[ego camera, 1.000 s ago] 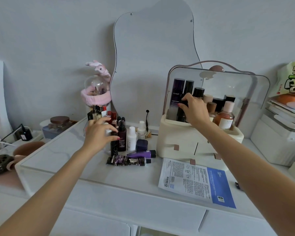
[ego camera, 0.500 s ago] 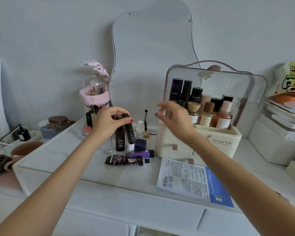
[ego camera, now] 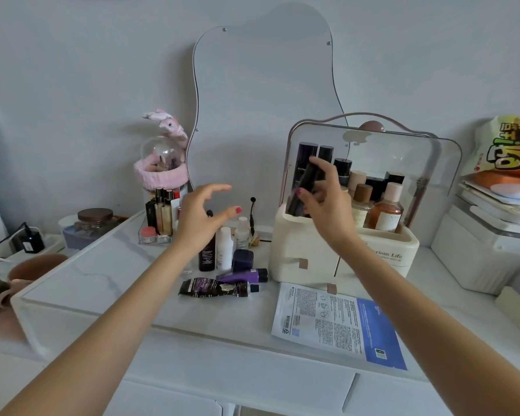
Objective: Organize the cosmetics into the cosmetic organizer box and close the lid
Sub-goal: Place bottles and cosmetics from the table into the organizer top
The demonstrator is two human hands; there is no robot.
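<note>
The cosmetic organizer box [ego camera: 321, 253] was the biggest thing in your task, standing at about 3 o'clock of the loose cosmetics on the white table [ego camera: 102, 277]; it was cream plastic with small drawers in front, and its clear lid [ego camera: 403, 151] stood raised behind the bottles already inside. I judged the box stiff and steady, but the lid thin and light, best taken by the top edge when you close it. Your right hand [ego camera: 327, 202] had its fingers wrapped around a dark tube [ego camera: 305, 184], tilted at the left end of the open compartment. The tube looked smooth and glossy, so probably slippery and light; holding the middle of the body seemed right. Your left hand [ego camera: 201, 217] hovered with loose, spread fingers and held nothing, just above a dark bottle [ego camera: 207, 256] and a white bottle [ego camera: 224, 250]. At 6 o'clock of these lay a purple tube [ego camera: 242, 276] and a crumpled dark tube [ego camera: 213, 288], both soft, I think, so pick them by the cap end.
</note>
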